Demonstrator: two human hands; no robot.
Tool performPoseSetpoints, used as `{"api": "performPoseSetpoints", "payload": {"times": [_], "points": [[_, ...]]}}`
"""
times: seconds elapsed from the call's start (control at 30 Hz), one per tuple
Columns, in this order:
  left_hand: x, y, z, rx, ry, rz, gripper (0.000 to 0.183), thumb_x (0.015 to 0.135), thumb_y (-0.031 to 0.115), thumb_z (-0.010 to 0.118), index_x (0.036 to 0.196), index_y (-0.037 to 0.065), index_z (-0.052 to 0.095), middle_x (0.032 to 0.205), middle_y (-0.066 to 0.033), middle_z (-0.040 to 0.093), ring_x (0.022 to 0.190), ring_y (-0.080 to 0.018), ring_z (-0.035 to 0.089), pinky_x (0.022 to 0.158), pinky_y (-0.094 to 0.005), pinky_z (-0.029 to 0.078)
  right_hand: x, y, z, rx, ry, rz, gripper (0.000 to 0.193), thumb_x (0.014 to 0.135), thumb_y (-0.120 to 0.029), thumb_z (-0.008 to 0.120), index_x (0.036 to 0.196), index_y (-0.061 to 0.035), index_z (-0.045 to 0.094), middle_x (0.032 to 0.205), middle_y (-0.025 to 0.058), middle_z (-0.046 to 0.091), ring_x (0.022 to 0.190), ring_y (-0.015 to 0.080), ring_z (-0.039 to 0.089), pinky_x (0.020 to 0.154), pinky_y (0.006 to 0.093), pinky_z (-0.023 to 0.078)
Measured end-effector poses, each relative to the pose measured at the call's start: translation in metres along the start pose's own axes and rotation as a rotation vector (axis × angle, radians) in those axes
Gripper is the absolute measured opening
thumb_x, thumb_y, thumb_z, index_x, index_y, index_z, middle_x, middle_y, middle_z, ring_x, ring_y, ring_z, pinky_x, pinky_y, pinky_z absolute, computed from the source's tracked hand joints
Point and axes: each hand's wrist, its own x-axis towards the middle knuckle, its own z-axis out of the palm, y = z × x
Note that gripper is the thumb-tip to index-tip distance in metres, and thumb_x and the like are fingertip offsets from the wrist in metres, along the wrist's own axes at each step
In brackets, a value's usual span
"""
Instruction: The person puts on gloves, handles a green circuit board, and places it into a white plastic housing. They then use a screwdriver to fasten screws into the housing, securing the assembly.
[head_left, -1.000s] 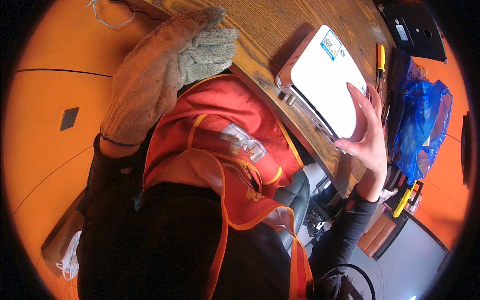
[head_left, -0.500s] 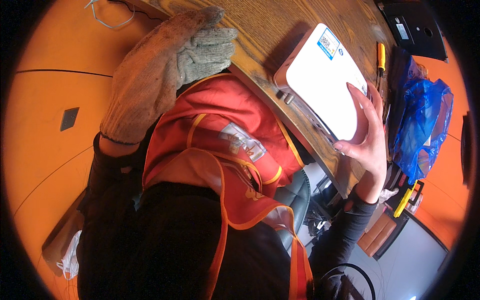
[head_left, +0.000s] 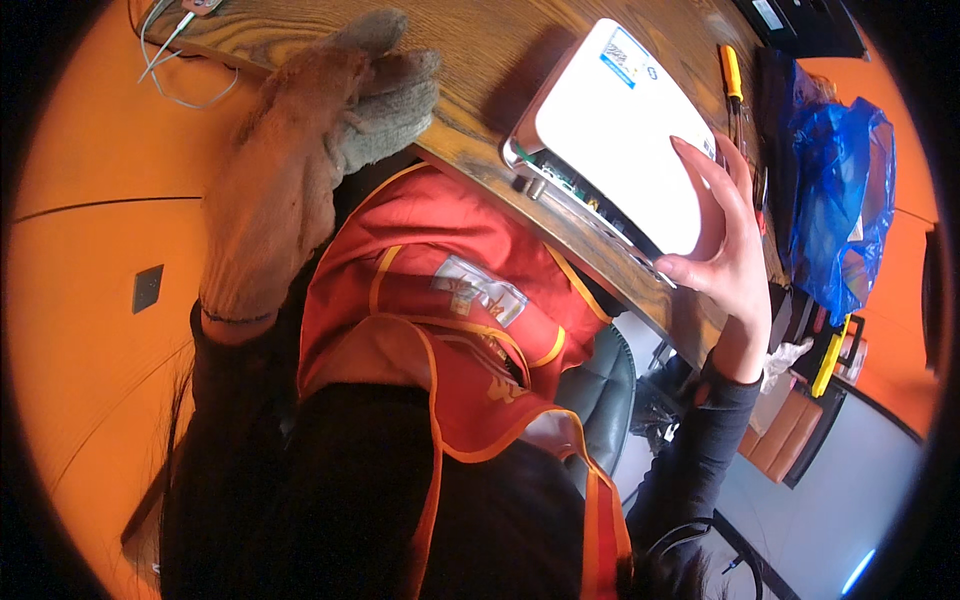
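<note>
Glare on white box (head_left: 622, 140), dark fisheye rim

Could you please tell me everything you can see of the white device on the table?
The white device is a flat, plastic-looking box with rounded corners, a blue-and-white sticker on top and a small metal connector on its near side. It gapes along that side, showing circuitry. It sits slantwise near the edge of the wooden table; the bare right hand grips its right end.
</note>
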Motion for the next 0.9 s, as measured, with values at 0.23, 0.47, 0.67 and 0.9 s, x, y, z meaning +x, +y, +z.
{"api": "performPoseSetpoints", "payload": {"times": [0.23,0.47,0.67,0.9], "points": [[-0.007,0.010,0.025,-0.142,0.209,-0.038,0.041,0.096,0.026,0.048,0.121,-0.007,0.051,0.103,-0.0152,0.063,0.095,-0.0240,0.062,0.087,-0.0369,0.051,0.001,0.002,0.002,-0.010,-0.055,0.002,0.094,0.052,-0.050,0.082,0.130,-0.0078,0.052,0.143,0.0158,0.032,0.137,0.0326,0.022,0.112,0.0473,0.019],[0.006,0.003,0.008,-0.040,-0.045,0.010,0.054,0.098,0.038,0.037,0.135,-0.002,0.039,0.124,-0.0215,0.054,0.111,-0.0284,0.056,0.098,-0.0371,0.043,0.001,-0.002,0.008,-0.067,-0.025,0.008,0.095,0.047,-0.048,0.085,0.129,-0.0116,0.053,0.144,0.0195,0.027,0.136,0.0345,0.023,0.111,0.0477,0.020],[-0.005,0.008,0.021,-0.218,0.157,-0.135,0.043,0.098,0.027,0.044,0.124,-0.007,0.048,0.110,-0.0174,0.061,0.101,-0.0250,0.061,0.089,-0.0391,0.050,-0.002,0.000,0.009,-0.102,-0.040,0.015,0.099,0.045,-0.053,0.084,0.131,-0.0151,0.052,0.145,0.0211,0.023,0.137,0.0370,0.022,0.110,0.0483,0.021],[0.005,0.006,0.011,0.003,-0.006,-0.034,0.053,0.098,0.035,0.040,0.133,-0.004,0.040,0.124,-0.0206,0.054,0.110,-0.0279,0.056,0.098,-0.0384,0.044,0.001,0.005,0.009,-0.128,-0.081,-0.055,0.104,0.045,-0.060,0.082,0.134,-0.0163,0.049,0.146,0.0218,0.018,0.139,0.0369,0.013,0.112,0.0485,0.016]]}}
